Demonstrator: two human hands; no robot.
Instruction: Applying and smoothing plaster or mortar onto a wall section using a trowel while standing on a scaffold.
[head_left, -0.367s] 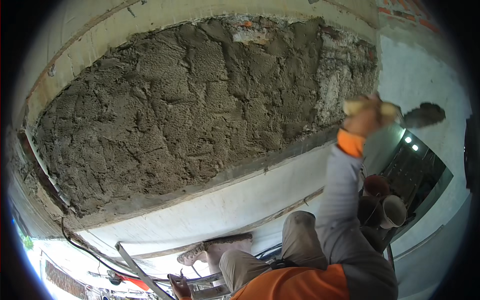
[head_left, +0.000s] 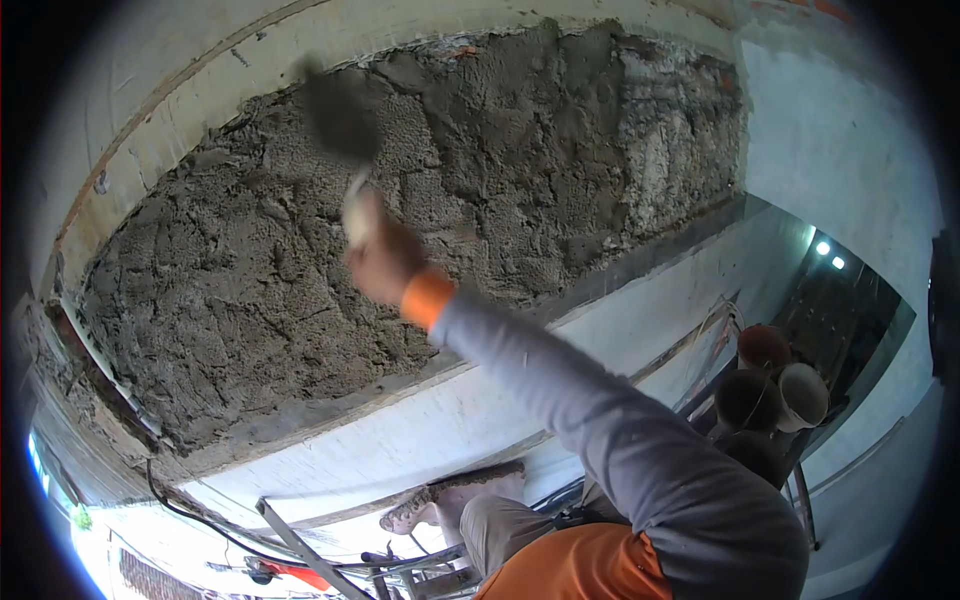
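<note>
My right hand [head_left: 388,258] is closed around the pale handle of a trowel [head_left: 342,118], arm stretched up and to the left. The dark blade, smeared by motion, lies in front of the upper left part of a broad patch of wet grey mortar [head_left: 300,250]. Whether the blade touches the mortar cannot be made out. Ridges and stroke marks cover the mortar's rough surface. At its right end a strip of bare, crumbly masonry [head_left: 680,130] shows. My left hand is out of view.
Several buckets [head_left: 803,395] cluster at the lower right. Below the mortar runs a white wall [head_left: 400,455]. A metal bar [head_left: 295,545] slants up at the lower left beside a black cable [head_left: 165,490]. A mortar-edged pinkish board or tray [head_left: 470,498] lies near my knee.
My right hand has swept the trowel from the far right across to the upper left of the mortar patch. My left hand, earlier at the lower edge, has gone out of view.
</note>
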